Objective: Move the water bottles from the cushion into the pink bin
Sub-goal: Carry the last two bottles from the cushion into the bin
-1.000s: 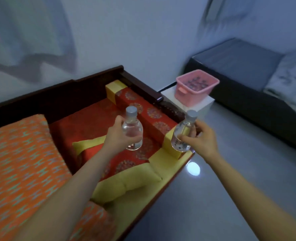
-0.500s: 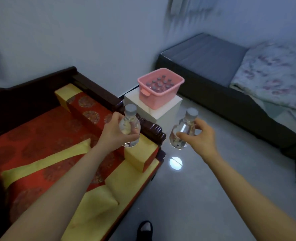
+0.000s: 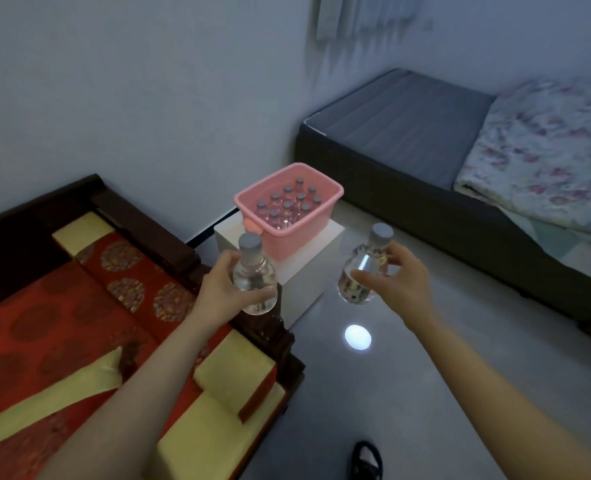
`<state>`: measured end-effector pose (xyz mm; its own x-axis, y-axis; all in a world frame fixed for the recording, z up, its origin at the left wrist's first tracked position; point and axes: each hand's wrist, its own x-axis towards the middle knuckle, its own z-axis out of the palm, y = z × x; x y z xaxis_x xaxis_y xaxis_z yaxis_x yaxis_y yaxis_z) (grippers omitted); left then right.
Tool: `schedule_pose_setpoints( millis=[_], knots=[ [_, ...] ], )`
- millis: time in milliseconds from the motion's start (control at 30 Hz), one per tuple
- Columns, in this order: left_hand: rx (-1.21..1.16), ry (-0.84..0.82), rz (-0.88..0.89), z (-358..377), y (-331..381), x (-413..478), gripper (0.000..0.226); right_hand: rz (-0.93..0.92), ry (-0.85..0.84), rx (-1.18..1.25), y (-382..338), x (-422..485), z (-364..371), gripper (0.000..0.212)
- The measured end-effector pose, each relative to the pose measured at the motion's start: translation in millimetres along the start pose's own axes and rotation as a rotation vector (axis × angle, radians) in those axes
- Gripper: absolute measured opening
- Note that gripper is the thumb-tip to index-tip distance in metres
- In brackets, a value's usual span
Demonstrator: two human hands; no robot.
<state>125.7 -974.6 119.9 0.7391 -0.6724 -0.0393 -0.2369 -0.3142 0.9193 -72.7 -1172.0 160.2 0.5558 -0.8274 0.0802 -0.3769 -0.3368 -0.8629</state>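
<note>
My left hand grips a clear water bottle with a grey cap, held upright over the sofa's wooden armrest. A second clear bottle, tilted slightly, is held in my right hand above the floor. The pink bin stands on a white box just beyond both hands and holds several grey-capped bottles. The red and yellow cushion lies at the lower left with no bottles showing on it.
A dark wooden sofa frame edges the cushion. A dark bed with a floral blanket fills the right. Glossy grey floor lies between them. My foot shows at the bottom.
The view has swung right from the cushion toward the bin, which now sits closer and more central. Both hands have carried their bottles off the sofa toward the bin.
</note>
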Motion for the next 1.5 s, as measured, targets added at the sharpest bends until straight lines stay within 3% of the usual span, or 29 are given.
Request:
schedule_pose_setpoints(
  millis=[367,633,1067,1400,1500],
  knots=[
    [-0.131,0.177,-0.099,128,48,130,0.068,-0.094,-0.183,0.022,66,203,-66,0.052],
    [-0.145,0.278,-0.156,171,55,201,0.072,-0.127,-0.299,0.057,88,313,-59,0.048],
    [-0.169,0.396,-0.234,173,9,342,0.071,-0.171,-0.494,0.024,90,475,46,0.057],
    [-0.095,0.545,-0.393,170,-35,372,0.073,-0.112,-0.783,-0.002,108,530,147,0.053],
    [-0.079,0.611,-0.441,169,-52,373,0.074,-0.126,-0.940,-0.005,121,534,178,0.054]
  ],
)
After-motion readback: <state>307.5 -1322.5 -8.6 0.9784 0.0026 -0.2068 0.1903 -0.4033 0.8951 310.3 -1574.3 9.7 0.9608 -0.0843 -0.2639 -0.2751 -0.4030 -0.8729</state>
